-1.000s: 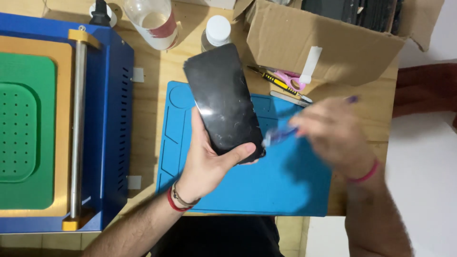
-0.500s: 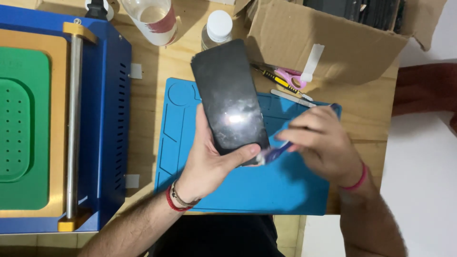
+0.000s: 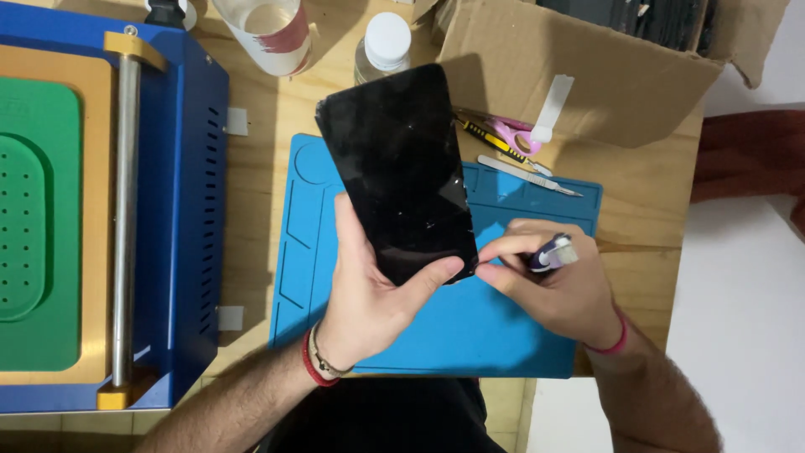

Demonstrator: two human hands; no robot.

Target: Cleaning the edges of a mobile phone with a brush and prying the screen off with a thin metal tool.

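Leftmost, a boxy blue metal machine (image 3: 197, 210) sits on the wooden desk (image 3: 260, 184), its side slotted with vents; a green perforated rubber pad (image 3: 38, 226) lies in a tan frame on top, and a steel roller bar (image 3: 126, 218) runs along it. Behind it stands a clear plastic cup (image 3: 264, 29) with a red band, and next to that a small clear bottle (image 3: 381, 50) with a white cap.

Further right, a blue silicone work mat (image 3: 470, 327) with moulded compartments covers the desk. Above it the left hand (image 3: 369, 298) grips a black phone screen (image 3: 394, 172), a flat glossy rectangle with rounded corners, tilted so its top leans left. Its fingers are closed round the lower end, thumb pressed across the bottom corner of the glass. The surface is dark and reflective, flecked with pale specks and fine scratches near the lower right.

Just beside that corner, the right hand (image 3: 558, 289) pinches a small tool with a purple and white handle (image 3: 552, 253), fingers curled shut on it, fingertips touching the screen's edge. Behind, a yellow-and-black utility knife (image 3: 490, 138), pink-handled scissors (image 3: 516, 134) and a slim metal scalpel-like blade (image 3: 528, 174) lie by an open brown cardboard box (image 3: 587, 75).
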